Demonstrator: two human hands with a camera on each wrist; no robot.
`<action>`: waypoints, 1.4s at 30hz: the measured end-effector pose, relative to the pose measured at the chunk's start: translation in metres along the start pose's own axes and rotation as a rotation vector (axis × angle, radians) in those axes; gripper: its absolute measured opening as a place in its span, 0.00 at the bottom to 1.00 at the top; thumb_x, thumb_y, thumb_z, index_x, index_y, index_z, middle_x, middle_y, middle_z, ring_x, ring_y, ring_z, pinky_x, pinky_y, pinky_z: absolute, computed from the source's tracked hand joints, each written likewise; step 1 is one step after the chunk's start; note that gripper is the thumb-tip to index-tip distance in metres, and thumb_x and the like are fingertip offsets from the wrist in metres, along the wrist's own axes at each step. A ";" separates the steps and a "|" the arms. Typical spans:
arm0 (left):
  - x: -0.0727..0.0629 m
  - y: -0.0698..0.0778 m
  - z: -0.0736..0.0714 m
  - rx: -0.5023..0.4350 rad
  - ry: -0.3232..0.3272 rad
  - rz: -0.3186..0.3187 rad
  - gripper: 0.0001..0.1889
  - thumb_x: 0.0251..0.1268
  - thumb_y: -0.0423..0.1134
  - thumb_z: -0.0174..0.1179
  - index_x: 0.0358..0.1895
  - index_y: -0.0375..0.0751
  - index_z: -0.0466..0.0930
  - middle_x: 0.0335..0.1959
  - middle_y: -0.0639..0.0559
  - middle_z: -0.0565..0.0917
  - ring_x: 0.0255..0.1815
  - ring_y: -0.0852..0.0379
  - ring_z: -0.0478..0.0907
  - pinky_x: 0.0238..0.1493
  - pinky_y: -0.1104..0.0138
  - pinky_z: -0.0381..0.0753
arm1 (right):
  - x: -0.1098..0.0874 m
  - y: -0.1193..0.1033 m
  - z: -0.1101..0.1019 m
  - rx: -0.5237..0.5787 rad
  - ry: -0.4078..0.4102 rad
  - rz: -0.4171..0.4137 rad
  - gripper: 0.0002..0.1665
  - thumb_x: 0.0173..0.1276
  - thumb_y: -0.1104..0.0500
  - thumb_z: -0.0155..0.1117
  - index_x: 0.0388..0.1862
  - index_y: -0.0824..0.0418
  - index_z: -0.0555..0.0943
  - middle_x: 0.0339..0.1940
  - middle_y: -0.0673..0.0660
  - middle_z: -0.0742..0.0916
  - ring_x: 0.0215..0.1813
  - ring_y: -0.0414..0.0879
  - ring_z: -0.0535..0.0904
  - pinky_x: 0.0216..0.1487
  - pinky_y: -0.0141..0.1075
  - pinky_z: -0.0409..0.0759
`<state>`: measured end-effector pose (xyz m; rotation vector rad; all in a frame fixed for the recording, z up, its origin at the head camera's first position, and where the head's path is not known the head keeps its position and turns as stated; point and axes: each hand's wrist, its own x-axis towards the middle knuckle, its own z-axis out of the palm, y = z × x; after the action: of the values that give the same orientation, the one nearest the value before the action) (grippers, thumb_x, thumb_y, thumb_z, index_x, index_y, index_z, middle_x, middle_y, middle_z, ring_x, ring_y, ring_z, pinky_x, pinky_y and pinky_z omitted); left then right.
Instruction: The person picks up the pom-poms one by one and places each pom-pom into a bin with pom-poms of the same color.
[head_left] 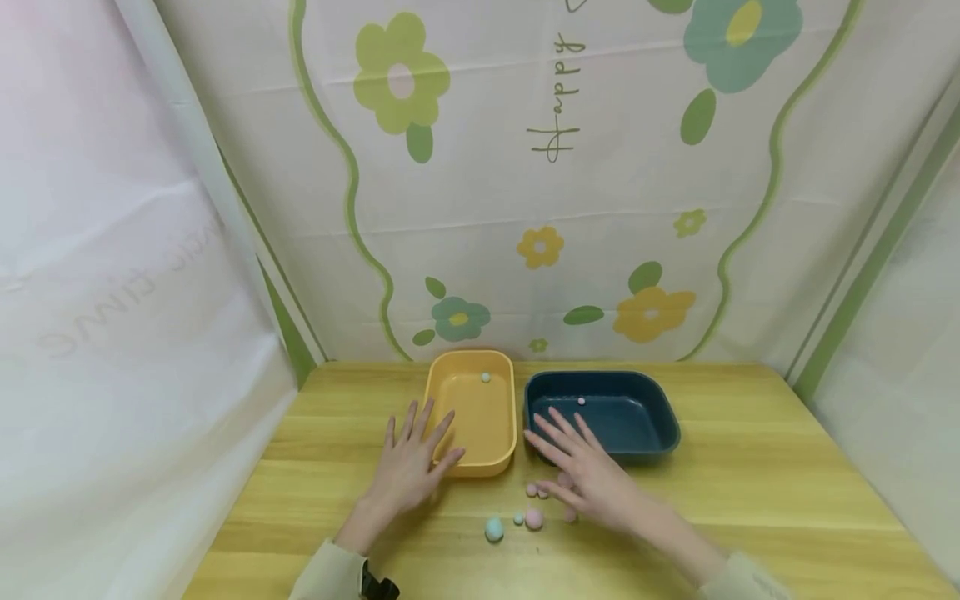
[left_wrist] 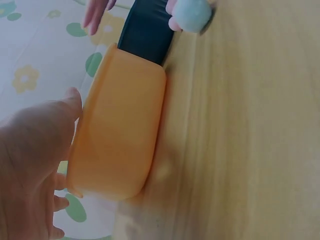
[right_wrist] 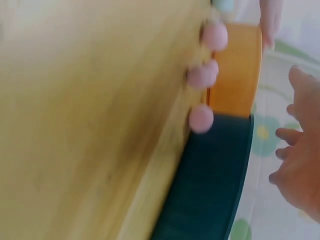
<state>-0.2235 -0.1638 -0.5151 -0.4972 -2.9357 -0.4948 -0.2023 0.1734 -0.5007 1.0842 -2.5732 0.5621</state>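
Note:
My left hand (head_left: pixel 408 468), fingers spread, is over the near left edge of a yellow tray (head_left: pixel 476 429). Inside that tray is a small pale green ball (head_left: pixel 486 377). With its fingers fanned out, my right hand (head_left: pixel 596 483) hovers at the near left corner of a dark blue tray (head_left: pixel 633 425), which holds a tiny pink ball (head_left: pixel 581 402). In front of the trays lie a larger mint ball (head_left: pixel 494 529), a small mint ball (head_left: pixel 518 519), a larger pink ball (head_left: pixel 533 518) and several more pink ones, some partly hidden by my right hand. Neither hand holds anything.
Both trays stand side by side at the back of a wooden table (head_left: pixel 750 500). Right behind them hangs a white cloth (head_left: pixel 465 183) printed with flowers. More white cloth (head_left: pixel 135 333) closes off the left side, and another sheet (head_left: pixel 892 400) hangs at the right.

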 end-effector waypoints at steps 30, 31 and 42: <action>-0.001 -0.002 0.010 -0.017 0.019 -0.027 0.37 0.86 0.65 0.50 0.88 0.52 0.64 0.93 0.33 0.46 0.93 0.28 0.43 0.89 0.28 0.45 | 0.001 -0.035 0.057 0.161 0.137 -0.336 0.25 0.64 0.57 0.84 0.60 0.59 0.92 0.63 0.59 0.93 0.66 0.55 0.90 0.66 0.54 0.90; 0.000 -0.002 0.010 -0.017 0.020 -0.027 0.37 0.86 0.65 0.50 0.88 0.52 0.64 0.93 0.33 0.46 0.93 0.28 0.43 0.89 0.28 0.45 | 0.002 -0.036 0.059 0.172 0.142 -0.332 0.24 0.64 0.58 0.84 0.59 0.59 0.92 0.62 0.59 0.93 0.65 0.55 0.90 0.65 0.54 0.90; 0.000 -0.002 0.010 -0.014 0.020 -0.025 0.37 0.86 0.65 0.49 0.88 0.52 0.64 0.93 0.33 0.46 0.94 0.29 0.43 0.89 0.28 0.45 | 0.007 -0.035 0.071 0.255 0.122 -0.256 0.17 0.64 0.60 0.84 0.52 0.59 0.95 0.55 0.57 0.96 0.61 0.54 0.92 0.62 0.51 0.92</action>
<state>-0.2247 -0.1625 -0.5257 -0.4548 -2.9245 -0.5207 -0.1891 0.1141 -0.5521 1.3889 -2.2553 0.8766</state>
